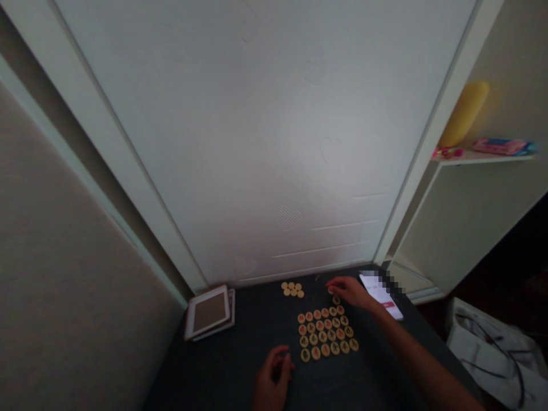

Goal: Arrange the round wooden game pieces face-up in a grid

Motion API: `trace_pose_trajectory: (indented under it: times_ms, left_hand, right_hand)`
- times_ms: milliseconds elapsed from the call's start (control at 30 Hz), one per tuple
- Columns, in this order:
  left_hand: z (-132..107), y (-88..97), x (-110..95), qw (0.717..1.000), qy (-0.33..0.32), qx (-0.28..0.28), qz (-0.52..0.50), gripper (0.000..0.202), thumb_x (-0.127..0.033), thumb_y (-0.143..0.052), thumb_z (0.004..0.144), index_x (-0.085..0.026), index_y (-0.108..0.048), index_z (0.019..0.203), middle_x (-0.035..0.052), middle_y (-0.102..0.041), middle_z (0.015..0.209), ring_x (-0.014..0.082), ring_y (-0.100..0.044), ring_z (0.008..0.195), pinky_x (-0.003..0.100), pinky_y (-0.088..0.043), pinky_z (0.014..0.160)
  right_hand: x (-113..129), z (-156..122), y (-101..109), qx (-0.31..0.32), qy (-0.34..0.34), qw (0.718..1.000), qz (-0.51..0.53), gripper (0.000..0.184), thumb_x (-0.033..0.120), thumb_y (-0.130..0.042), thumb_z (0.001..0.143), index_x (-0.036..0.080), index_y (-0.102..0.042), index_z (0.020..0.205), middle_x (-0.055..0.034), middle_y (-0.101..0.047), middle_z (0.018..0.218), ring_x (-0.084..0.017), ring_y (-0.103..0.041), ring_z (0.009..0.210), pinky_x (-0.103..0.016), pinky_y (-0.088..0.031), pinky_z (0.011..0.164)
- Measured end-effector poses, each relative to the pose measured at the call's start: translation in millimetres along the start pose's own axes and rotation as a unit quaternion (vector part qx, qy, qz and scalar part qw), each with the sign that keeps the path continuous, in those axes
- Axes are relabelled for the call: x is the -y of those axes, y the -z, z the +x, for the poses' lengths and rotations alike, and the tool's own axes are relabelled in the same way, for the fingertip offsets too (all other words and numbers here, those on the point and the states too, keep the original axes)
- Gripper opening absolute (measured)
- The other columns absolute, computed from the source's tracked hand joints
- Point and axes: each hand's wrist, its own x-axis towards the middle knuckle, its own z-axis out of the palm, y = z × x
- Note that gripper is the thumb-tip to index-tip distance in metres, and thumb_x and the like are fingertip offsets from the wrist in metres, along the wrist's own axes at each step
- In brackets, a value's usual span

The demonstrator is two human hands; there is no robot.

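Round wooden Chinese chess pieces [327,323] with red and black characters lie in rows on the dark table. Beyond the rows, my right hand [350,290] has its fingers pinched on another Chinese chess piece [331,290], partly hidden under the fingertips. One more marked piece [336,300] lies just below it. My left hand [274,374] rests near the front left of the rows, fingers loosely curled and apart, with nothing in it. Toward the back, a small group of pale pieces [293,289] shows no visible characters.
A framed flat object [209,313] lies at the table's left back. A phone [381,294] with a lit screen is right of my right hand. The white panel [274,142] rises behind the table [231,371]. A white box with cables [496,348] stands at the right.
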Motion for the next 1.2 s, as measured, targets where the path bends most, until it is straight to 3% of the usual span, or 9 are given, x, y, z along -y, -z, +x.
trace_pose_trajectory:
  times_ms: [200, 533, 733, 933, 1200]
  left_hand:
    - [-0.3, -0.1, -1.7, 1.0, -0.004, 0.006, 0.009, 0.054, -0.069, -0.059, 0.083, -0.019, -0.069, 0.102, 0.0044, -0.075, 0.072, 0.0215, -0.069, 0.064, 0.029, -0.054, 0.061]
    - [-3.4, 0.2, -5.8, 1.0, -0.017, 0.007, 0.022, 0.049, -0.064, -0.059, 0.087, -0.019, -0.068, 0.104, 0.0041, -0.074, 0.073, 0.0213, -0.069, 0.066, 0.028, -0.053, 0.061]
    - [-3.7, 0.2, -7.6, 0.999, -0.019, 0.007, 0.026, 0.048, -0.063, -0.058, 0.087, -0.019, -0.068, 0.104, 0.0041, -0.074, 0.073, 0.0211, -0.069, 0.066, 0.028, -0.054, 0.063]
    - [-4.4, 0.6, -11.2, 1.0, -0.01, -0.006, 0.018, 0.054, -0.069, -0.059, 0.083, -0.019, -0.07, 0.101, 0.0036, -0.074, 0.07, 0.0205, -0.068, 0.063, 0.027, -0.053, 0.06]
    - [2.0, -0.6, 2.0, 1.0, 0.016, -0.018, 0.0, 0.064, -0.077, -0.058, 0.078, -0.018, -0.07, 0.098, 0.0042, -0.073, 0.067, 0.0208, -0.066, 0.06, 0.028, -0.053, 0.058]
  right_hand:
    - [-1.0, -5.1, -1.1, 0.002, 0.008, 1.0, 0.003, 0.03, 0.042, -0.061, 0.089, 0.019, -0.071, 0.105, -0.0063, -0.078, 0.093, -0.02, -0.073, 0.079, -0.028, -0.057, 0.069]
    - [-2.0, 9.0, 4.4, 0.019, 0.015, 0.999, -0.043, 0.022, 0.037, -0.06, 0.089, 0.019, -0.073, 0.095, -0.0047, -0.077, 0.086, -0.019, -0.071, 0.078, -0.027, -0.054, 0.072]
    - [-1.6, 18.5, -3.0, 0.051, -0.012, 0.996, -0.067, 0.017, 0.033, -0.07, 0.081, 0.02, -0.075, 0.089, -0.0039, -0.078, 0.084, -0.02, -0.072, 0.077, -0.025, -0.052, 0.067]
    - [-0.1, 21.3, -7.8, 0.102, -0.029, 0.992, -0.074, 0.012, 0.028, -0.072, 0.077, 0.02, -0.077, 0.082, -0.0015, -0.079, 0.075, -0.017, -0.072, 0.068, -0.022, -0.05, 0.062]
    - [-4.5, 17.9, -5.4, 0.108, -0.017, 0.992, -0.066, 0.014, 0.03, -0.069, 0.077, 0.021, -0.08, 0.082, -0.0012, -0.079, 0.074, -0.02, -0.073, 0.069, -0.024, -0.052, 0.064]
